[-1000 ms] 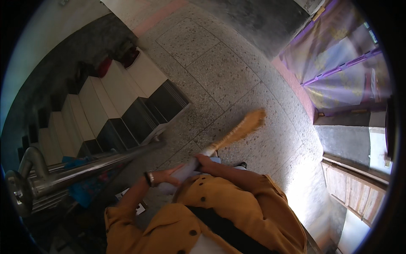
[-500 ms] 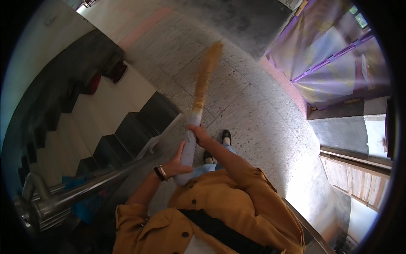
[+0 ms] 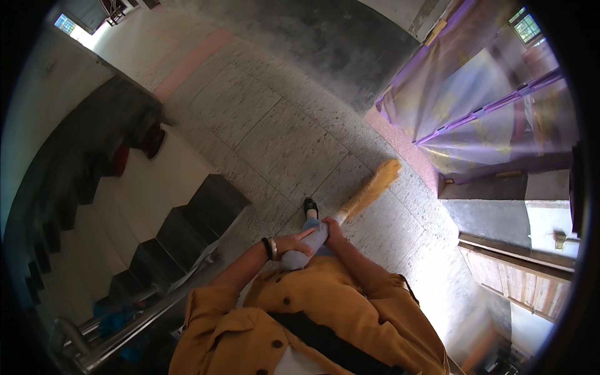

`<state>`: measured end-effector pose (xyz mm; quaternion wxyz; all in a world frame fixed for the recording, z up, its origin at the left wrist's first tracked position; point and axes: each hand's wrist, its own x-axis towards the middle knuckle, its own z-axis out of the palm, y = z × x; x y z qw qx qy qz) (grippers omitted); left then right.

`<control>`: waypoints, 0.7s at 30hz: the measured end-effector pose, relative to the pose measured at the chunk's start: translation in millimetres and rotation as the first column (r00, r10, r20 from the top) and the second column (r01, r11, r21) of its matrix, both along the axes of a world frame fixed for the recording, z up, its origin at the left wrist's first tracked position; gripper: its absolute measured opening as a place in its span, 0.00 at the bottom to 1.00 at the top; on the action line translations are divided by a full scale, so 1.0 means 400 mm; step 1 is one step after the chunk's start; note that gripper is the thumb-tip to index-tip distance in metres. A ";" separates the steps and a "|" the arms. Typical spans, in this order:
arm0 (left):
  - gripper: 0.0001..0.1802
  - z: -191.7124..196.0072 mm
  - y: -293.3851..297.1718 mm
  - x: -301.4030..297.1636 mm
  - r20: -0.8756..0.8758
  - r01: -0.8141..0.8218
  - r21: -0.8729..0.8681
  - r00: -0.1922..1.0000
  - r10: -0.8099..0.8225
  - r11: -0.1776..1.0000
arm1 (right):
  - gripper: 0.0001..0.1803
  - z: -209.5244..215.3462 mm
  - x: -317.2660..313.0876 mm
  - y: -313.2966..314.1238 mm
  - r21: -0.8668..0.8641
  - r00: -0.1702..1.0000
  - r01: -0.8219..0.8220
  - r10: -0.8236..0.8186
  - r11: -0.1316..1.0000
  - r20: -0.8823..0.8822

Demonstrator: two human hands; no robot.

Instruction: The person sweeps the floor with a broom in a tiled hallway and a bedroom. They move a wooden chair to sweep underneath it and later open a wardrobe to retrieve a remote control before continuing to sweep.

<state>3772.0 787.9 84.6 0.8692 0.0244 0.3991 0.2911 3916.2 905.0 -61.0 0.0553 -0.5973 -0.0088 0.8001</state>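
Speckled grey floor (image 3: 256, 119) leaves us open room from the middle toward the far left, edged by a dark wall (image 3: 325, 50) on the far side and the staircase (image 3: 165, 178) on the left. Near left, a metal handrail (image 3: 140, 326) blocks our way; a purple curtain (image 3: 475, 106) hangs at the far right. We have the broom (image 3: 355, 205) above mid-floor, bristles (image 3: 378, 180) slanting far right, our left hand (image 3: 290, 242) wrapped round its grey handle (image 3: 319, 236), our right hand (image 3: 335, 232) curled around it nearer the bristles.
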 end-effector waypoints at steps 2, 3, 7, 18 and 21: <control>0.53 -0.015 0.018 -0.058 -0.041 -0.031 0.028 0.999 0.032 0.999 | 0.17 0.000 -0.069 0.020 0.020 0.996 0.005 -0.007 1.000 0.094; 0.53 0.001 0.024 -0.091 -0.045 -0.062 0.006 0.997 0.063 0.998 | 0.17 -0.079 -0.095 0.022 0.012 0.999 -0.031 0.031 0.999 -0.021; 0.53 0.067 0.035 -0.222 -0.132 -0.199 -0.103 0.974 0.185 0.975 | 0.21 -0.023 -0.311 0.048 -0.009 0.986 -0.072 0.070 0.997 -0.154; 0.56 0.128 0.143 -0.305 -0.412 -0.302 0.148 0.847 0.336 0.942 | 0.16 0.141 -0.585 0.208 0.231 0.869 -0.416 0.459 0.880 -0.184; 0.55 0.143 0.101 -0.366 -0.374 -0.218 0.194 0.885 0.278 0.956 | 0.16 0.139 -0.573 0.173 0.236 0.917 -0.365 0.392 0.901 -0.078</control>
